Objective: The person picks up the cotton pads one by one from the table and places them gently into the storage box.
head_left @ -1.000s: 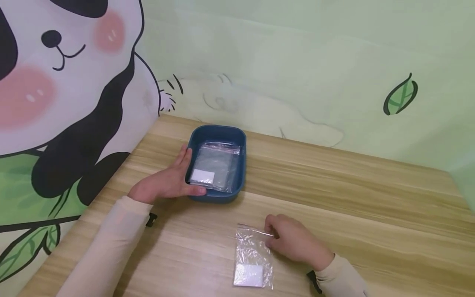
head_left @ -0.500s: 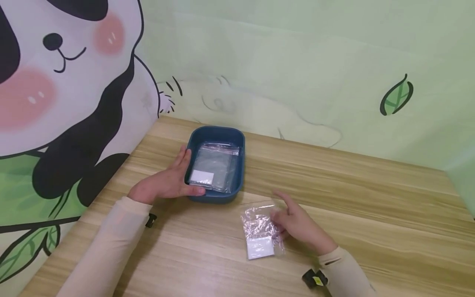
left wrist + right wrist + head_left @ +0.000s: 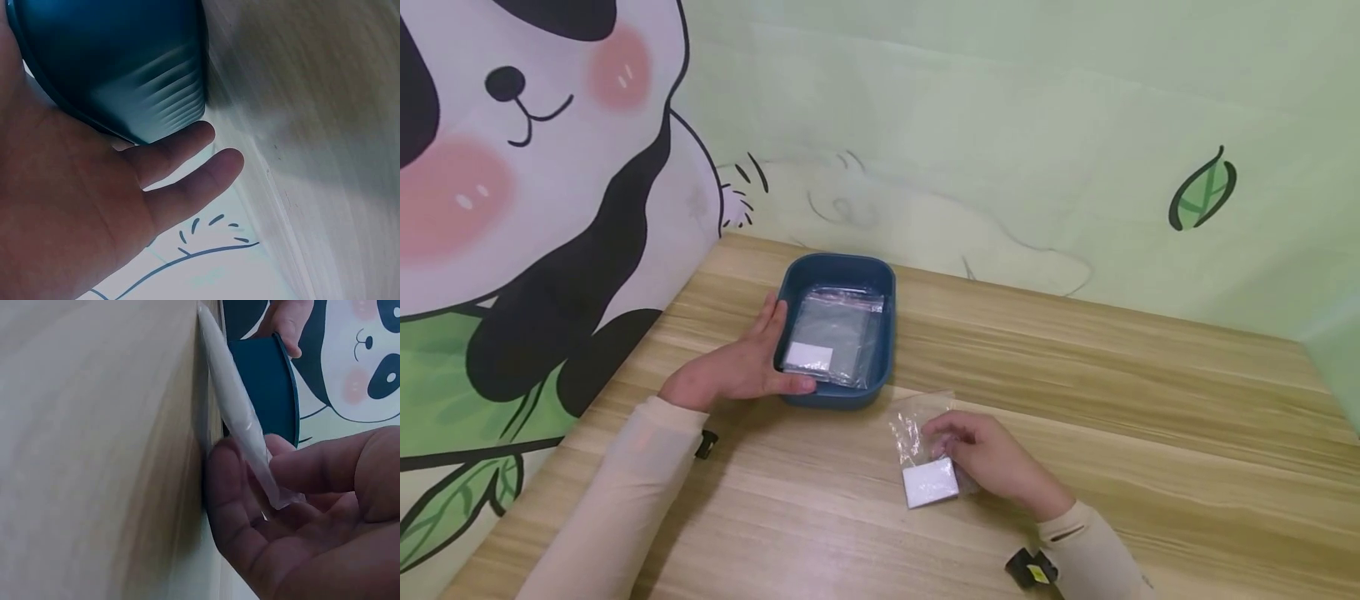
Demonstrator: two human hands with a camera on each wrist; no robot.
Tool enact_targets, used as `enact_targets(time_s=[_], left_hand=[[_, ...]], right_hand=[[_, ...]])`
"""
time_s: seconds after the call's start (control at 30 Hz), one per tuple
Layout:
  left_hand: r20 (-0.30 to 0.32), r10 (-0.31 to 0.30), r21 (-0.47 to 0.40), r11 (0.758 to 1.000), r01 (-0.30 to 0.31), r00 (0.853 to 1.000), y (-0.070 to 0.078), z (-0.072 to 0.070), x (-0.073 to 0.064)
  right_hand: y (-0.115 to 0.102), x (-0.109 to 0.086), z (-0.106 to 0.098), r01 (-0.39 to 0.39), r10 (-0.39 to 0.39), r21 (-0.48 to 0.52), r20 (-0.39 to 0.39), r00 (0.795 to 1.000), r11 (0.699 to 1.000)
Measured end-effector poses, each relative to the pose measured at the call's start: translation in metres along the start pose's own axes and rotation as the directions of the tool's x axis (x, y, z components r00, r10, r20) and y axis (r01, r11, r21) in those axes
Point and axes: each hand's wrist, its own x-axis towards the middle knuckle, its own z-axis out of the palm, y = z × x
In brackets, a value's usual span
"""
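Observation:
My left hand [image 3: 733, 367] rests against the left side of a blue plastic bin [image 3: 887, 333]. Its thumb lies along the near rim, and in the left wrist view the straight fingers [image 3: 194, 194] extend beside the ribbed outer wall [image 3: 169, 94]. To the right, my right hand [image 3: 992, 454] pinches the right edge of a clear zip-lock bag [image 3: 910, 417] with a white rectangle [image 3: 929, 482] at its lower part. The right wrist view shows this bag [image 3: 234, 394] edge-on, between thumb and curled fingers, close over the table.
Inside the bin lie stacked clear zip-lock bags [image 3: 842, 325], the top one with a white rectangle. The wooden table [image 3: 1112, 375] meets a green wall [image 3: 1000, 125] at the back and a panda mural [image 3: 550, 183] on the left.
My right hand has drawn the zip-lock bag farther up the table, toward the bin, and its forefinger, stretched out half a second ago, has curled in. The left hand stays put.

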Motion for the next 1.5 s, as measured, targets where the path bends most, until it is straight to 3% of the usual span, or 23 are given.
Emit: enact_targets(time_s=[0.2, 0.33, 0.67, 0.93, 1.5], left_hand=[[-0.003, -0.003, -0.004, 1.000, 0.003, 1.000, -0.0005, 0.0002, -0.0007], [-0.002, -0.001, -0.004, 1.000, 0.001, 1.000, -0.0001, 0.0002, -0.0012], [-0.004, -0.001, -0.003, 1.000, 0.001, 1.000, -0.0011, 0.0012, 0.0008], [-0.007, 0.001, 0.000, 1.000, -0.001, 1.000, 0.0002, 0.0009, -0.0004], [0.001, -0.010, 0.011, 1.000, 0.010, 1.000, -0.0006, 0.0006, 0.0007]], right_hand=[[0.0000, 0.0024, 0.0008, -0.063, 0.059, -0.054, -0.071, 0.996, 0.997], [0.0008, 0.0030, -0.0007, -0.112, 0.111, -0.009, -0.084, 0.990, 0.994], [0.0004, 0.0019, -0.0022, -0.101, 0.102, 0.011, -0.080, 0.992, 0.995], [0.0021, 0.0016, -0.0034, -0.083, 0.088, 0.105, -0.039, 0.995, 0.991], [0.0004, 0.0025, -0.0010, -0.088, 0.093, 0.041, -0.138, 0.986, 0.995]])
